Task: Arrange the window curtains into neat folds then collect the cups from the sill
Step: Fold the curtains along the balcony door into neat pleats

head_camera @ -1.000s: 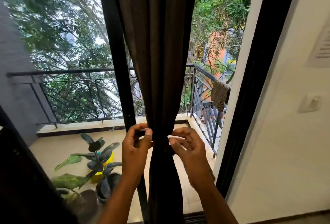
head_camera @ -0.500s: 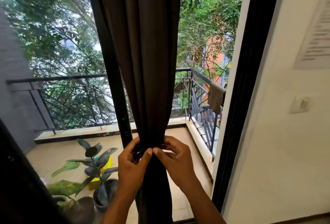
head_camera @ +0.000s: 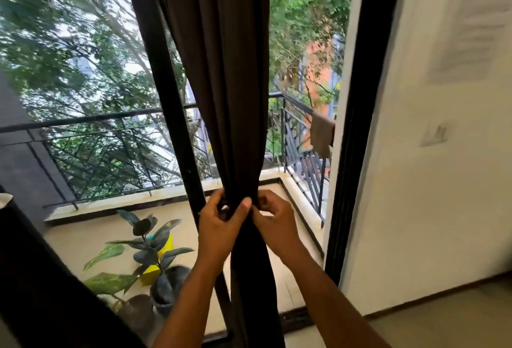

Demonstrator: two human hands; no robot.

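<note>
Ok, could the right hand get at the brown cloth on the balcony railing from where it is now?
Probably not. The right hand grips the gathered curtain indoors with the left hand, and the brown cloth hangs on the railing well beyond it; whether glass intervenes cannot be told.

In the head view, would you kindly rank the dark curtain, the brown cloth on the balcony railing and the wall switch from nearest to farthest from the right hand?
From the right hand:
1. Dark curtain: in its grip, at centre.
2. Brown cloth: up and to the right, draped over the balcony railing outside.
3. Wall switch: farthest right, on the white wall.
</note>
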